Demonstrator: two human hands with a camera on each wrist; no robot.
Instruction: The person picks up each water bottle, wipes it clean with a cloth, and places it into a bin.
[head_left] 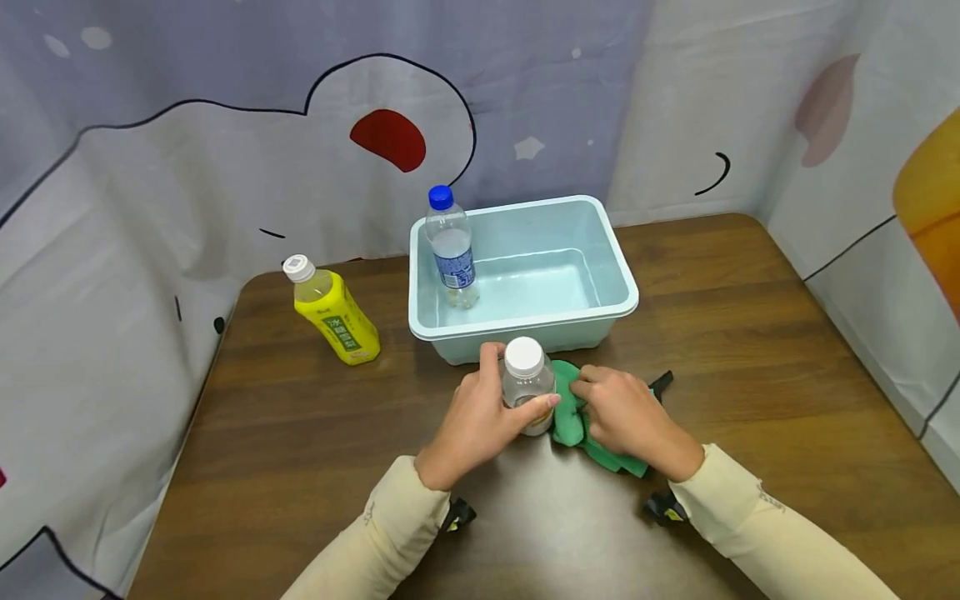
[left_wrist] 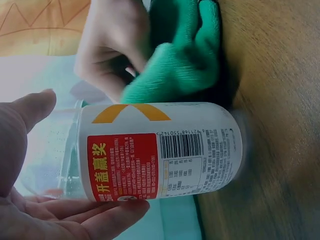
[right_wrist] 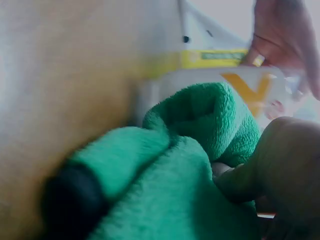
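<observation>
A clear bottle [head_left: 528, 383] with a white cap and a white, red and orange label stands upright on the table. My left hand [head_left: 480, 408] holds it from the left side, thumb across the near side and fingers on the far side. In the left wrist view the fingers [left_wrist: 115, 220] lie along the label. Just right of the bottle my right hand [head_left: 622, 417] grips a bunched green cloth [head_left: 567, 417]. The cloth overlaps the bottle's side in the right wrist view, and its folds [right_wrist: 200, 115] hide part of the label.
Behind the hands sits a pale blue plastic basin [head_left: 525, 321]. A blue-capped clear bottle [head_left: 453, 250] stands inside it at the left. Left of the basin is a yellow-labelled bottle [head_left: 337, 321] with a white cap. A printed curtain [head_left: 225, 183] borders the wooden table [head_left: 315, 467].
</observation>
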